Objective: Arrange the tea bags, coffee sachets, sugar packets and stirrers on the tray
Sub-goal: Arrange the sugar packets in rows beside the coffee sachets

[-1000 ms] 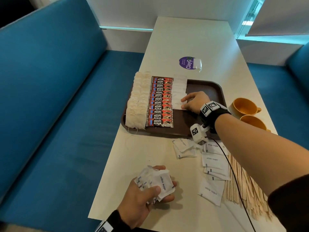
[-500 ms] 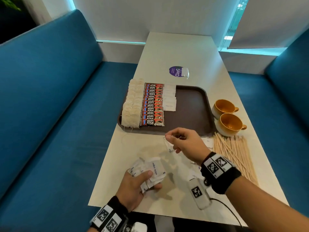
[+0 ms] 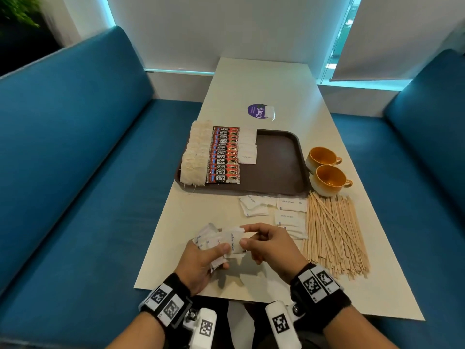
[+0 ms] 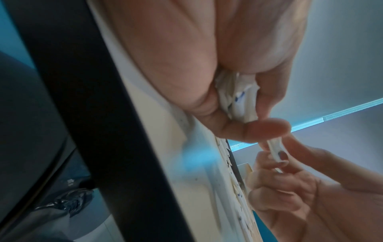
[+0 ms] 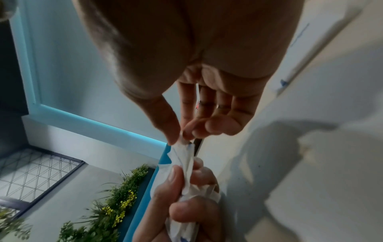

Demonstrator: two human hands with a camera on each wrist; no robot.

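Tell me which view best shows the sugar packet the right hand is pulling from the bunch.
The head view: the sugar packet lies face-up with "white sugar" readable, pinched by the right hand beside the left hand. Both wrist views show it only edge-on, as a thin white strip between fingertips.

The red and black coffee sachets (image 3: 223,155) on the brown plastic tray (image 3: 276,159) read "KOPI JUAN". White paper sugar packets (image 3: 290,202) nearer than the tray read "white sugar". Beyond the tray, a round purple sticker (image 3: 257,111) read "ClayG", the rest covered.
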